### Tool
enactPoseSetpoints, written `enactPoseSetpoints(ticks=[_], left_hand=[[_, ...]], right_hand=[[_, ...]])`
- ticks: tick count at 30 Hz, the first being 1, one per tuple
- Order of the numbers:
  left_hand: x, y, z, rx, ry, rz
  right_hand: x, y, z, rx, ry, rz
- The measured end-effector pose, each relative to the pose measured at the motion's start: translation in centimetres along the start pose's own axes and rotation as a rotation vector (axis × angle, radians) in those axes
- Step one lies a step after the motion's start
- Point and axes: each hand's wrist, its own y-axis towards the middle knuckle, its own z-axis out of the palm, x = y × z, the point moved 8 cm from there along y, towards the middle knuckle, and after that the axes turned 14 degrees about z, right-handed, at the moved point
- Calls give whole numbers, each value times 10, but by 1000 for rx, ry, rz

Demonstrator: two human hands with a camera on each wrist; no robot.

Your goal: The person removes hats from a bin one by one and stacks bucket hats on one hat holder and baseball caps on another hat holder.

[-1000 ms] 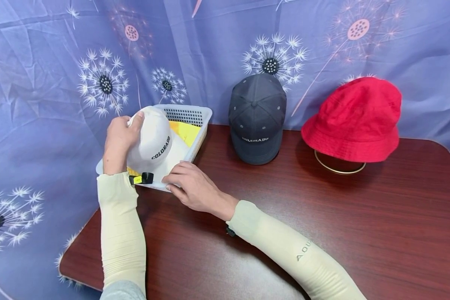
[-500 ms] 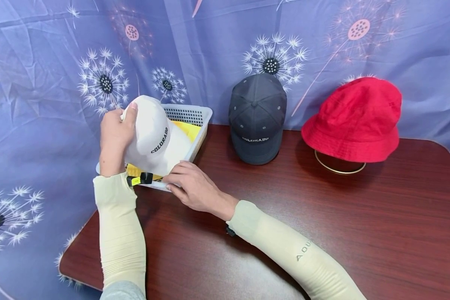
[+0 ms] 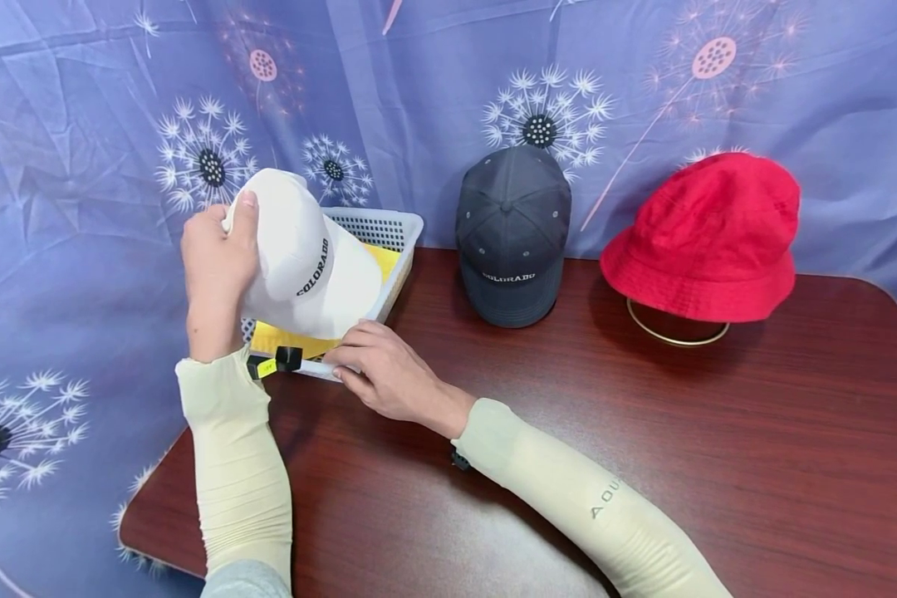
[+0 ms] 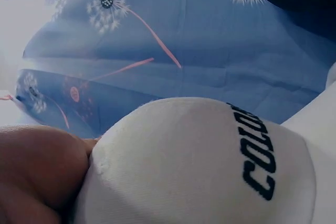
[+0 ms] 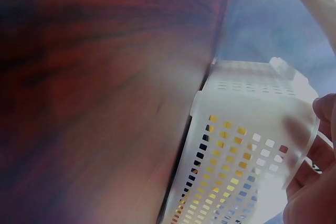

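My left hand (image 3: 220, 262) pinches the back edge of a white baseball cap (image 3: 287, 241) marked COLORADO, thumb on the outside of the crown. The cap is tilted and raised over a white plastic basket (image 3: 396, 286), its brim toward the basket's right side. In the left wrist view the crown (image 4: 157, 156) fills the lower half beside the hand. My right hand (image 3: 389, 370) grips the basket's near right corner; in the right wrist view its fingers (image 5: 310, 177) curl over the rim. Something yellow (image 3: 291, 340) lies inside the basket, partly hidden by the cap.
A dark grey COLORADO cap (image 3: 512, 232) stands right of the basket. Farther right, a red bucket hat (image 3: 710, 241) sits on a stand with a gold ring base (image 3: 676, 339). A blue dandelion-print curtain (image 3: 419, 100) hangs behind the brown table (image 3: 531, 432).
The left hand has lifted the white cap up and to the left, so more of the yellow thing in the basket shows. The right hand has stayed on the basket's corner.
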Motion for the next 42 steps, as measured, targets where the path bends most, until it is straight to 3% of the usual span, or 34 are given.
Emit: enactPoseSetpoints(ticks=[6, 15, 23, 33, 42], left_hand=[[-7, -2, -10, -95, -53, 12], [-15, -6, -18, -163, -115, 24], [-24, -10, -21, -205, -235, 19], [-32, -12, -23, -253, -292, 27], [-39, -15, -15, -263, -493, 39]], right_hand=[[0, 0, -1, -4, 8, -2], [-1, 0, 0, 12, 19, 0], [0, 0, 1, 20, 19, 6], [2, 0, 0, 0, 8, -10], [1, 0, 1, 17, 10, 7]])
